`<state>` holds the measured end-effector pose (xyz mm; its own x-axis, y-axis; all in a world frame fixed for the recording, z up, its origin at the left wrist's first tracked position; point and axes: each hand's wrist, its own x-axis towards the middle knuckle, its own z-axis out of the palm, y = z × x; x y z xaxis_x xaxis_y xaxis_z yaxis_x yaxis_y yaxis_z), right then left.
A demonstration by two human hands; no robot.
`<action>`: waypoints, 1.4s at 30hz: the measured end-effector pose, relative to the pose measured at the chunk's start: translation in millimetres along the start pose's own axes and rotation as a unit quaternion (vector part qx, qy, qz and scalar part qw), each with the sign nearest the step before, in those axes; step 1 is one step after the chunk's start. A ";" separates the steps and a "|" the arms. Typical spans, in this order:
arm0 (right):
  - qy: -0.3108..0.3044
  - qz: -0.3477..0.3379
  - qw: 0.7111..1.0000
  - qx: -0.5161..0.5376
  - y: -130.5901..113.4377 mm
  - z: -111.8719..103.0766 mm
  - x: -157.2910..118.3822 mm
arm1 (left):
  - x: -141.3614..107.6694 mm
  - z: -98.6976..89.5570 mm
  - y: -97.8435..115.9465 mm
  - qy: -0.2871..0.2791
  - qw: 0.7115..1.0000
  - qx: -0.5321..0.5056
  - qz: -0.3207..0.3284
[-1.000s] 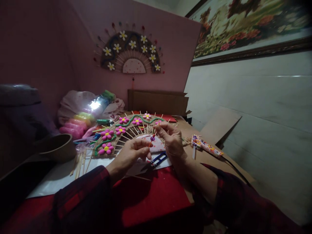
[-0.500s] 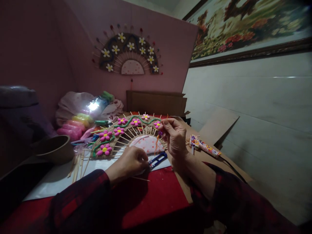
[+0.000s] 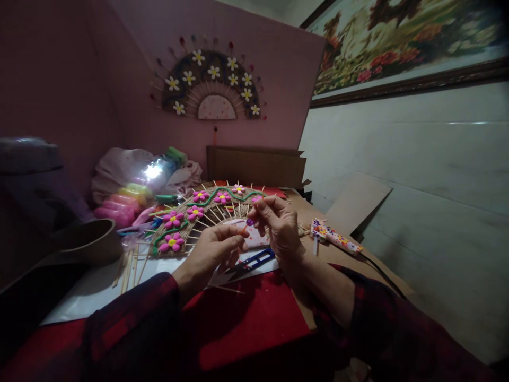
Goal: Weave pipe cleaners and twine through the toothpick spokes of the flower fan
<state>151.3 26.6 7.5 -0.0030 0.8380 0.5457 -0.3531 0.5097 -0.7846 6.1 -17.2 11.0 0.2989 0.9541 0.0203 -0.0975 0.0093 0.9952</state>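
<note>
The bare left hand [image 3: 210, 250], just below the centre of the frame, points its fingers rightward, thumb and forefinger pinched together. Its red-and-black plaid cloth sleeve [image 3: 133, 313] slants up from the lower left and ends near the wrist. The bare right hand [image 3: 279, 225] is raised slightly higher, right of centre, fingers curled and thumb meeting the forefinger. Its bare forearm [image 3: 324, 286] angles up leftward from a dark plaid cloth sleeve [image 3: 393, 329] at lower right. The fingertips of both hands nearly meet.

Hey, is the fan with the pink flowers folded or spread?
Spread: the fan forms a wide arch, curving around its dotted half-circle.
</note>
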 end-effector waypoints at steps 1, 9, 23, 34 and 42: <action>0.012 0.000 1.000 0.003 -0.4 -0.3 0.7 | 0.5 -0.3 -0.5 -0.003 1.000 0.000 -0.003; 0.123 -0.002 0.992 0.008 -4.8 -4.9 8.1 | 6.0 -2.2 -10.5 0.011 0.977 0.197 -0.075; -0.041 0.028 0.998 -0.037 5.5 -2.7 -0.4 | 2.2 -9.5 -0.2 0.085 0.985 0.082 0.123; -0.062 0.034 0.995 -0.063 5.6 -0.2 -2.9 | 3.7 -11.9 -5.4 0.021 0.996 -0.086 -0.007; -0.050 0.046 0.997 -0.032 6.4 -0.2 -2.0 | 2.7 -9.9 -3.7 -0.006 0.996 -0.088 -0.010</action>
<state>149.2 28.3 1.3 -0.1277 0.8594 0.4951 -0.2874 0.4457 -0.8478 -2.1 -11.7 6.4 0.3131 0.9497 0.0037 -0.2559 0.0806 0.9633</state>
